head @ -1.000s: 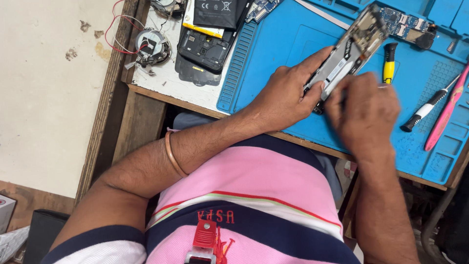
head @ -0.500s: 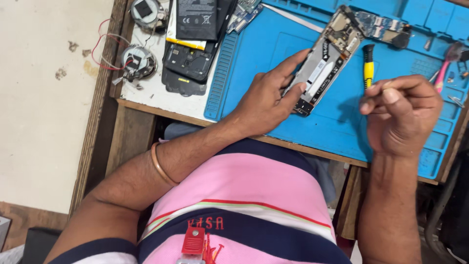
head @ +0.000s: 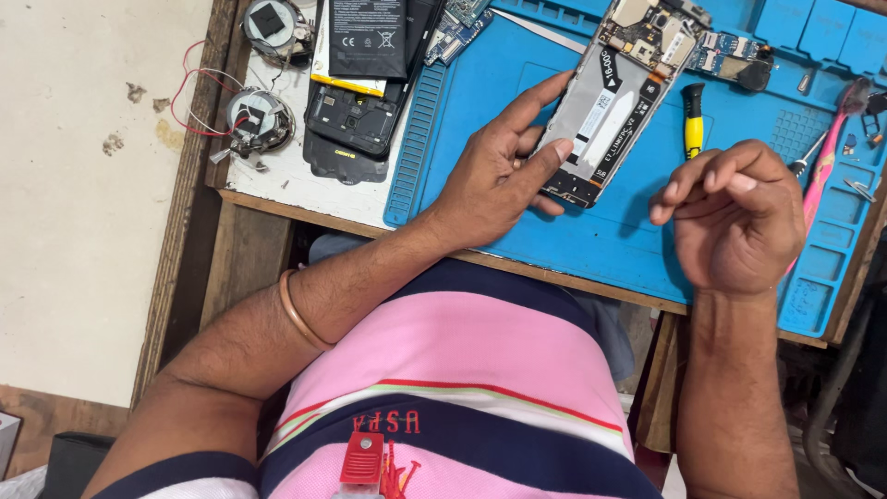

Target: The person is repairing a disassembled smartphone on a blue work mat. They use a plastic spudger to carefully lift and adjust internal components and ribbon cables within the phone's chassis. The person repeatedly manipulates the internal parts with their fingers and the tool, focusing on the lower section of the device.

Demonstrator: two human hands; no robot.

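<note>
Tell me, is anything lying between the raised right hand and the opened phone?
Nothing visible does. The right hand hovers with fingertips pinched; only bare blue mat lies between it and the phone, which the left hand steadies. The yellow-handled tool sits just above that gap.

Opened phone (head: 617, 102) is lying on the work mat (head: 480, 102), its near end resting under the left hand's (head: 494, 176) fingers. Right hand (head: 739, 217) is hovering just right of the phone, apart from it. Small screwdriver (head: 693, 129) is lying between phone and right hand, farther back. Stacked phone parts (head: 356, 102) are sitting on the worktop (head: 286, 185), left of the left hand, off the mat.
</note>
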